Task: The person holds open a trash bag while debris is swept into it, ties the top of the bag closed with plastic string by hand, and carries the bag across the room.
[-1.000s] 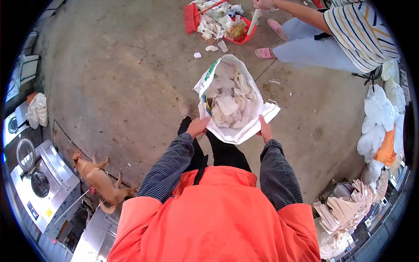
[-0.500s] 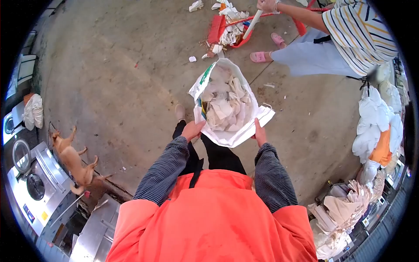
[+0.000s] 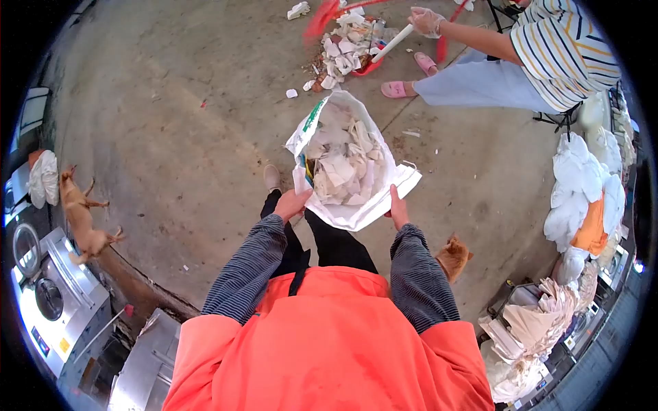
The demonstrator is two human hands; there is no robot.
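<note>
A white woven sack hangs with its mouth wide before me, partly filled with scraps of pale paper. My left hand is closed on the sack's near left rim. On the near right rim, my right hand pinches the edge, thumb on top. Just beyond the sack, a heap of paper litter lies on the floor, around a red dustpan with a white handle. A co-worker's gloved hand is at that handle, and a red broom, blurred, is above the heap.
A dog walks along the left side; another animal's head shows by my right elbow. Washing machines stand at left. Full white bags and stacked cardboard line the right. The co-worker's feet in pink sandals are near the sack.
The red broom has swung up and left off the litter. The dog has walked away to the far left. An animal's head has appeared at my right. My hands keep their hold.
</note>
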